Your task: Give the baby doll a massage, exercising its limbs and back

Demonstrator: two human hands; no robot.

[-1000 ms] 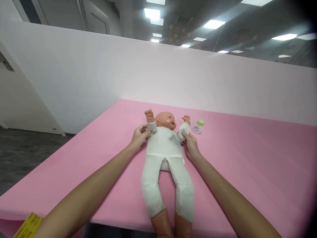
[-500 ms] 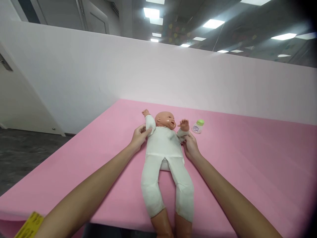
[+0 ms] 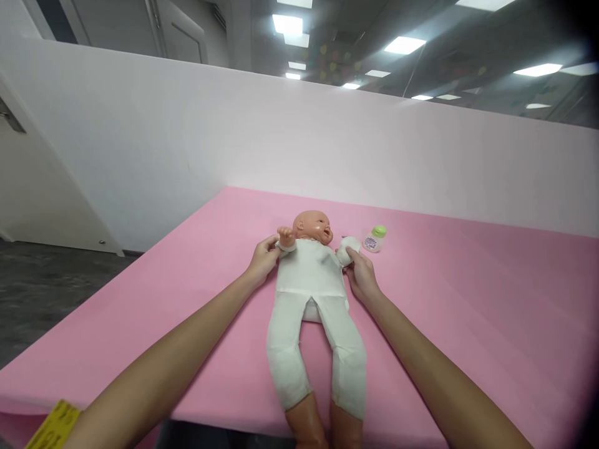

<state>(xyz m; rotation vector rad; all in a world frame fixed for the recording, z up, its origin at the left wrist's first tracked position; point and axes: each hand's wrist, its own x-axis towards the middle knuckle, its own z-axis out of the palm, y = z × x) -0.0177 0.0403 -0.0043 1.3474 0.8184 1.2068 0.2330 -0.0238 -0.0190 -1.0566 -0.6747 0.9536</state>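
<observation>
Doll [image 3: 310, 268] lengthwise near-to-far, head [image 3: 311, 224] toward wall [image 3: 299, 137], arms [image 3: 350, 243] in the grip of both hands [image 3: 262, 259] [image 3: 363, 275]

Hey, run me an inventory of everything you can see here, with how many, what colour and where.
Baby doll: one, white cloth body with tan head and limb ends, on its back, feet towards the wearer
Capped bottle: one, pale with green cap, beyond the right hand
Table cover: one, pink, under the doll
Wall: one, white, behind the table
Door with handle: one, pale, far left
Panelled door: one, pale, above the wall, upper left
Ceiling lights: several, white, top
Floor: one, dark grey, left
Marked strip: one, yellow, bottom left
Left hand: one, bare, gripping a doll sleeve
Right hand: one, bare, gripping the other sleeve
</observation>
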